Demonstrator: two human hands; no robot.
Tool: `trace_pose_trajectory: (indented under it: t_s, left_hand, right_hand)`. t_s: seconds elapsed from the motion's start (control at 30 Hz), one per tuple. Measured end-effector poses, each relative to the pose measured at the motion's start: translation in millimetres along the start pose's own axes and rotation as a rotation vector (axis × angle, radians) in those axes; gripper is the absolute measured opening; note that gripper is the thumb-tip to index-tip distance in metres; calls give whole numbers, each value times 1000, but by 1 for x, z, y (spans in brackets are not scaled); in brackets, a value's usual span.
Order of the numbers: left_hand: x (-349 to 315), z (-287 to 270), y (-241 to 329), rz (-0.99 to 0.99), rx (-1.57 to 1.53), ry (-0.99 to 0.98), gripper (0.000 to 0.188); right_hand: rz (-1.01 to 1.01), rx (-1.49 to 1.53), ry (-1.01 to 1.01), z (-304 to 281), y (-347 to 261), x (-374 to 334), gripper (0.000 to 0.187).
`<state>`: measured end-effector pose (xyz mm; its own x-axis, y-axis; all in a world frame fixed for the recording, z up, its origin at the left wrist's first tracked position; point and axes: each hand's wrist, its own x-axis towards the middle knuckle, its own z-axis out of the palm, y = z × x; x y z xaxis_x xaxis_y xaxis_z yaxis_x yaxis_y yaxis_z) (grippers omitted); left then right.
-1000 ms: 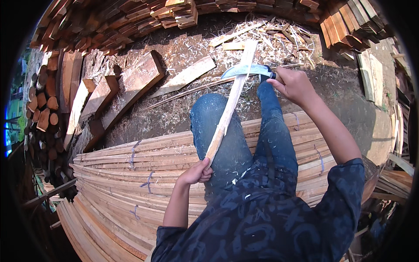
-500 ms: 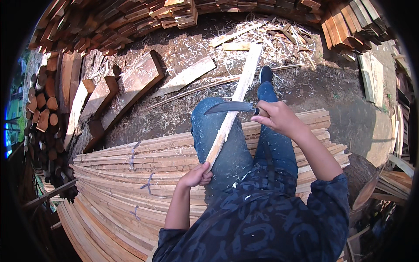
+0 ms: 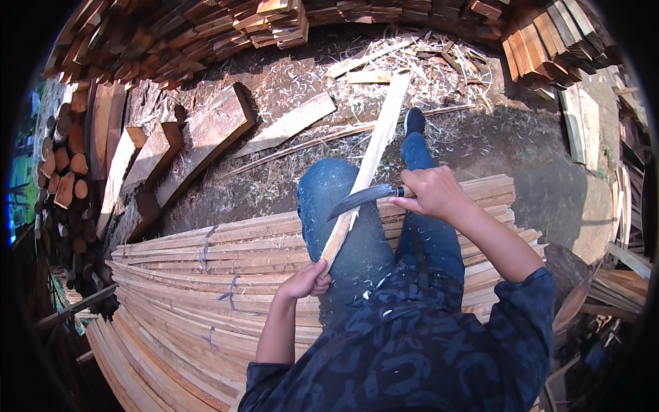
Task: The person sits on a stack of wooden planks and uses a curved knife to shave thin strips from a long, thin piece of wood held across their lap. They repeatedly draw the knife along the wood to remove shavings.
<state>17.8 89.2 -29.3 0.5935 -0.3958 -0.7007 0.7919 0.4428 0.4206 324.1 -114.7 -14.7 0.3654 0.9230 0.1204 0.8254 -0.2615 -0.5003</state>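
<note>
Head view: 1 curved knife [image 3: 358, 200], clasped by fingers of right hand [image 3: 432, 192], just drawn nearer across 1 wooden strip [image 3: 376, 151], clenched by fingers of left hand [image 3: 307, 281]; shaving judged underway.

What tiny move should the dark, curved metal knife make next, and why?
Perhaps the right hand should ease the dark, curved metal knife away from the left hand, because the blade crosses the long, pale wooden strip nearer that gripping hand than the strip's far end.
</note>
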Motion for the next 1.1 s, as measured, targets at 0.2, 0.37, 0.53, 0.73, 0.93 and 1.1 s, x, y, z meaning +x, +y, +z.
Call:
trace_pose_trajectory:
  t_s: [0.2,0.37,0.53,0.73,0.93,1.1]
  left_hand:
    - [-1,0,-2,11,-33,20,57]
    - [-2,0,-2,16,-68,-5,56]
    - [2,10,6,41,-42,40,55]
    - [-3,0,-13,79,-92,20,54]
    - [2,1,-8,81,-89,10,56]
    - [3,7,-8,57,-92,44,57]
  right_hand:
    - [-132,-88,-6,-15,16,5,45]
    - [83,24,96,-26,31,15,44]
    - [231,62,195,-19,46,27,43]
    - [61,-36,176,-19,46,25,41]
    - [-116,-104,71,-17,28,26,41]
    - [103,68,296,-13,40,40,40]
